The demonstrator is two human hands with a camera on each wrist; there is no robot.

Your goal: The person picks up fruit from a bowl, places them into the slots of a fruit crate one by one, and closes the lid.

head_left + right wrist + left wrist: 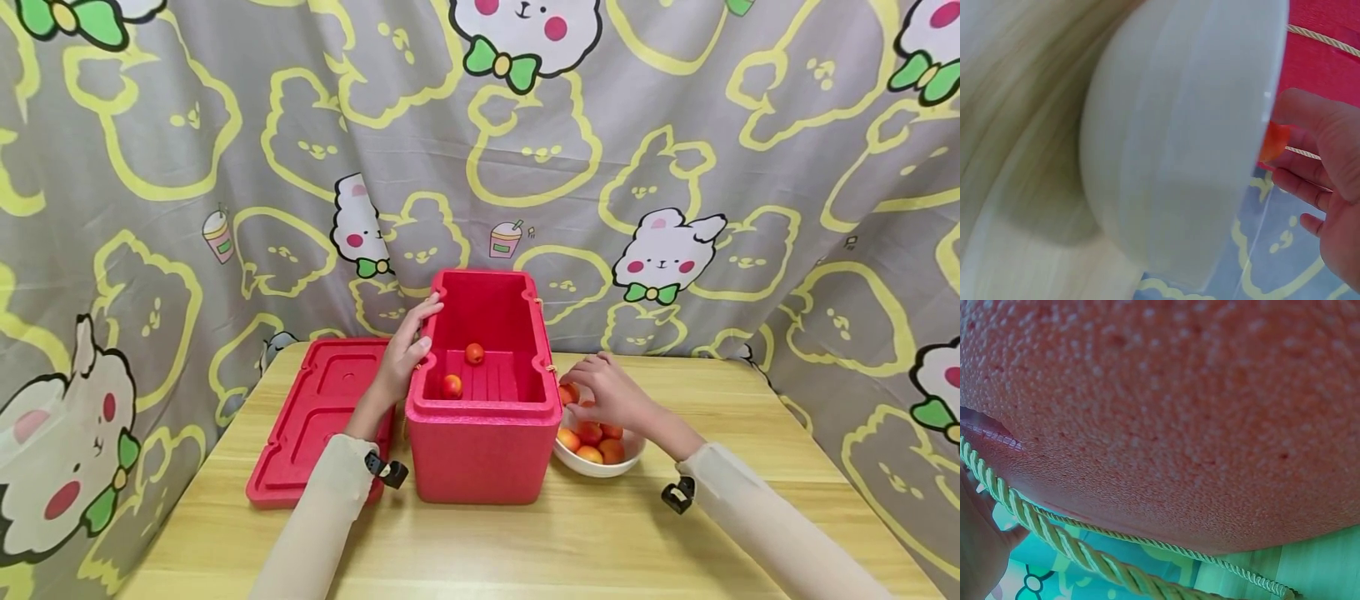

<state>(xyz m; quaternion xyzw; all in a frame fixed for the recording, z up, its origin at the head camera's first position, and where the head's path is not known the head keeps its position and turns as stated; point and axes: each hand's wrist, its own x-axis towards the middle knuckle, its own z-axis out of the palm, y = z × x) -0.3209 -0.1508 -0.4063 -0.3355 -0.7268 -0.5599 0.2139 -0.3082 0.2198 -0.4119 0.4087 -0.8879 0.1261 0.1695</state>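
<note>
- The orange-red fruit (568, 393) is at the far left edge of the white bowl (600, 468), just beside the red box (483, 462).
- I judge it light, firm but bruisable, its smooth skin perhaps slippery; a gentle hold around its widest part should suit it best.
- My right fingers (588, 371) are curved and narrow, holding that fruit against the thumb.
- My left fingers (420, 317) lie nearly straight, resting on the box's left rim.

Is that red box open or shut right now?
Open: no cover sits on the red box; a red lid lies on the table beside it, and two fruits show inside.
</note>
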